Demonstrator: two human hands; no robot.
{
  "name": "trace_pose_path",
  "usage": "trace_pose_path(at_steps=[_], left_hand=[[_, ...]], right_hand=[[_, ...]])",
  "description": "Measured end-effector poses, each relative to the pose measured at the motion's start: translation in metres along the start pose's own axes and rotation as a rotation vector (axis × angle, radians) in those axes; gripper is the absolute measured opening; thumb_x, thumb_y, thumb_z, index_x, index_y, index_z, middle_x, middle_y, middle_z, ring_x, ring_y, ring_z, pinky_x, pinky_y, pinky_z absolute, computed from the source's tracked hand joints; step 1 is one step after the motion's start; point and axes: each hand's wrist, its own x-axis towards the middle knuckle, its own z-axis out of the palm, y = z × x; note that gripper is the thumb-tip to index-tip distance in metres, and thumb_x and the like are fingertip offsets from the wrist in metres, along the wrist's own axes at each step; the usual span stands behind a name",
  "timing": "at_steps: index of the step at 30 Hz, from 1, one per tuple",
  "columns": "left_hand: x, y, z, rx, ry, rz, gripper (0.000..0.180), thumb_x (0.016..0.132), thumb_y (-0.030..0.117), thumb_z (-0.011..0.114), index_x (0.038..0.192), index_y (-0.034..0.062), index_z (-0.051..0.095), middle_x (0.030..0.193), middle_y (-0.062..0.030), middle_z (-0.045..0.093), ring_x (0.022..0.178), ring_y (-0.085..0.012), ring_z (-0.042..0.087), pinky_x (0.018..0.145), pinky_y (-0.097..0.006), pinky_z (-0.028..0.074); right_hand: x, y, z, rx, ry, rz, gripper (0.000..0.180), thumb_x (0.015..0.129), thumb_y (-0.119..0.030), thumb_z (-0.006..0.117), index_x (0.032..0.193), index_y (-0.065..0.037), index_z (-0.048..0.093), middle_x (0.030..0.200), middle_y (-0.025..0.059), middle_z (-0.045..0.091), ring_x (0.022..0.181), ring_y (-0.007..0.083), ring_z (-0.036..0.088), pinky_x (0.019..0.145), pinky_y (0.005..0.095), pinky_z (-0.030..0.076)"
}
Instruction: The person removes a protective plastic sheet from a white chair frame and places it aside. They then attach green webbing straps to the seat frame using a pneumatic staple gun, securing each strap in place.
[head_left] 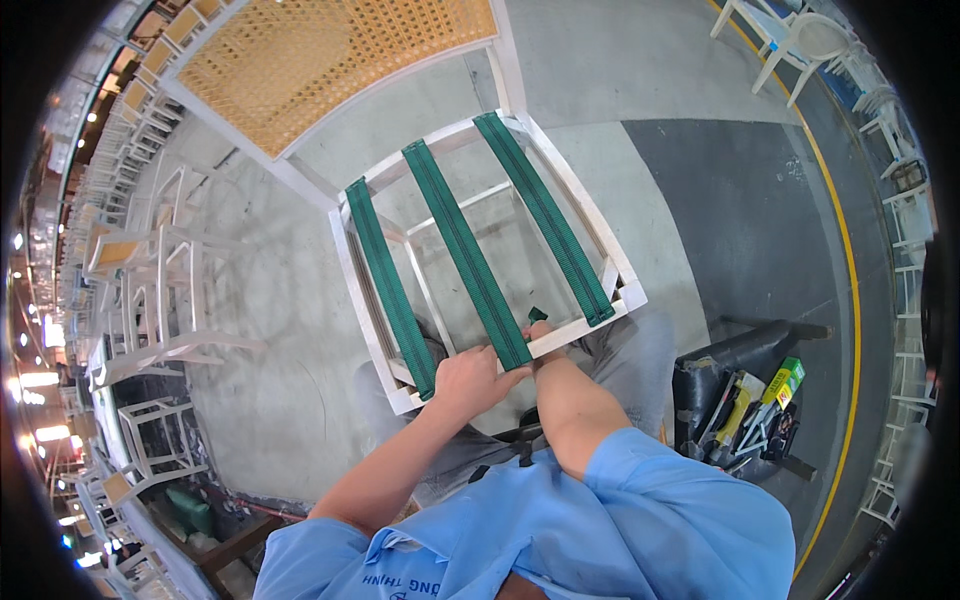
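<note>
In front of me stands a white wooden chair frame (620, 262) with an open seat. Three green webbing straps run across it from back to front: a left strap (385, 280), a middle strap (462, 245) and a right strap (545, 215). My left hand (468, 382) is closed over the front rail, its thumb by the front end of the middle strap. Just right of that strap, my right hand (541, 333) reaches past the rail, mostly hidden by it and the forearm. A small green webbing end (538, 315) pokes up at its fingertips.
The chair's woven cane backrest (330, 60) rises at the far side. To my right, a black stool (715, 375) carries tools and a green-and-yellow box (786, 380). White chair frames (165, 290) stand at left; another white chair (800, 45) is far right.
</note>
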Motion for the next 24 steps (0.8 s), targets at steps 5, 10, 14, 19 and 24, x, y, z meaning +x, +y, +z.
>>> trace_pose_path(at_steps=[5, 10, 14, 19, 24], left_hand=[[0.002, -0.010, -0.001, -0.048, -0.024, 0.055, 0.064, 0.091, 0.061, 0.068, 0.102, -0.0024, 0.068, 0.085, -0.0201, 0.071, 0.078, -0.0374, 0.073, 0.067, -0.047, 0.057], [0.005, -0.012, 0.009, -0.017, 0.043, 0.066, 0.053, 0.090, 0.052, 0.074, 0.089, -0.0002, 0.065, 0.080, -0.0170, 0.069, 0.072, -0.0351, 0.072, 0.063, -0.044, 0.057], [0.009, -0.014, 0.017, -0.078, 0.130, 0.083, 0.043, 0.082, 0.041, 0.081, 0.086, 0.0022, 0.063, 0.078, -0.0131, 0.066, 0.071, -0.0332, 0.069, 0.062, -0.044, 0.056], [0.013, -0.013, 0.015, -0.095, 0.153, 0.084, 0.041, 0.072, 0.032, 0.086, 0.092, 0.0035, 0.066, 0.083, -0.0103, 0.067, 0.073, -0.0313, 0.068, 0.067, -0.043, 0.055], [0.016, -0.015, 0.013, -0.078, 0.120, 0.088, 0.041, 0.072, 0.031, 0.085, 0.097, 0.0047, 0.067, 0.085, -0.0095, 0.067, 0.071, -0.0305, 0.068, 0.068, -0.043, 0.053]], right_hand=[[0.023, 0.006, -0.001, -0.026, 0.100, 0.168, 0.023, 0.095, -0.014, 0.037, 0.079, -0.006, 0.051, 0.062, 0.0076, 0.049, 0.049, 0.0236, 0.046, 0.044, 0.0408, 0.037], [0.043, 0.005, 0.003, 0.023, 0.216, 0.344, 0.022, 0.094, -0.011, 0.036, 0.078, -0.005, 0.050, 0.060, 0.0081, 0.045, 0.046, 0.0242, 0.043, 0.042, 0.0402, 0.035], [0.053, 0.006, 0.011, 0.057, 0.302, 0.438, 0.021, 0.094, -0.009, 0.036, 0.078, -0.004, 0.049, 0.059, 0.0085, 0.043, 0.044, 0.0247, 0.041, 0.041, 0.0398, 0.033], [0.067, 0.007, 0.020, 0.089, 0.374, 0.498, 0.020, 0.093, -0.007, 0.036, 0.078, -0.003, 0.047, 0.056, 0.0090, 0.040, 0.041, 0.0253, 0.038, 0.039, 0.0392, 0.031], [0.066, 0.009, 0.035, 0.082, 0.343, 0.461, 0.022, 0.094, -0.010, 0.037, 0.074, -0.005, 0.046, 0.054, 0.0074, 0.037, 0.039, 0.0222, 0.035, 0.039, 0.0370, 0.027]])
